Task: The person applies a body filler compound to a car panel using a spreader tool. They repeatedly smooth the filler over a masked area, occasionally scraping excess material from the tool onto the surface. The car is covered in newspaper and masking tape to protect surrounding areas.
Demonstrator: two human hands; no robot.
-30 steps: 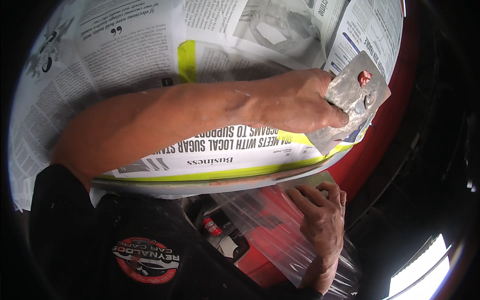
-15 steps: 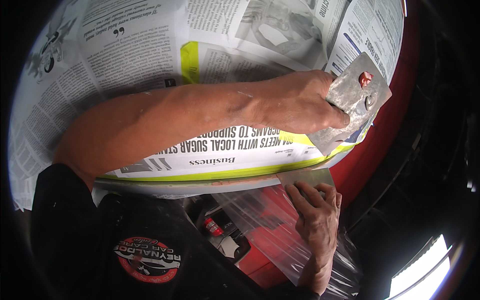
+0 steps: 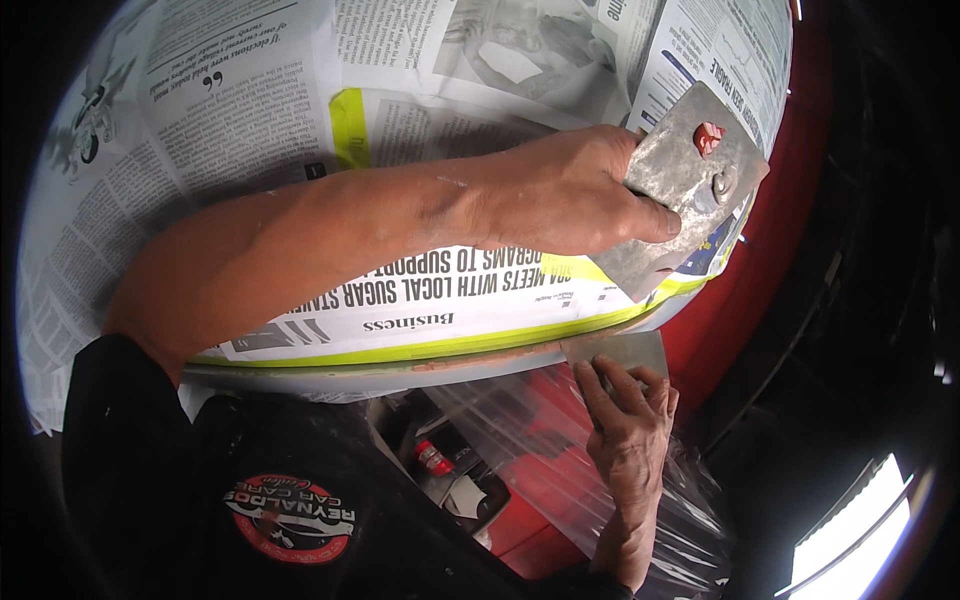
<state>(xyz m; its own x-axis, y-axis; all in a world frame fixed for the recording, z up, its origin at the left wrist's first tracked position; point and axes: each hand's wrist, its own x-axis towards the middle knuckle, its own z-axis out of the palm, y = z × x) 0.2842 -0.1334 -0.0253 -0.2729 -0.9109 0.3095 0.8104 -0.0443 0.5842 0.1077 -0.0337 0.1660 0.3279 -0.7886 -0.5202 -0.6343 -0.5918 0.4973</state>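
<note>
the spreader in the right fingers now shows more blade.

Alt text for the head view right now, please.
A person's left hand grips a grey plate above newspaper covering a curved surface, while the right hand holds a thin flat blade at the uncovered strip along its edge. Clear plastic sheeting shows below.

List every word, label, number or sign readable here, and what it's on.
Wording left uncopied; here is where it stands.
White and grey newspaper sheets: large black headline, upside down, readable; finest columns too small.
Round red, black and white emblem on black cloth shirt: upside down, partly readable.
Small red object in the dark opening: marks too blurred.
Rectangular grey metal plate, left hand: no readable text.
</note>
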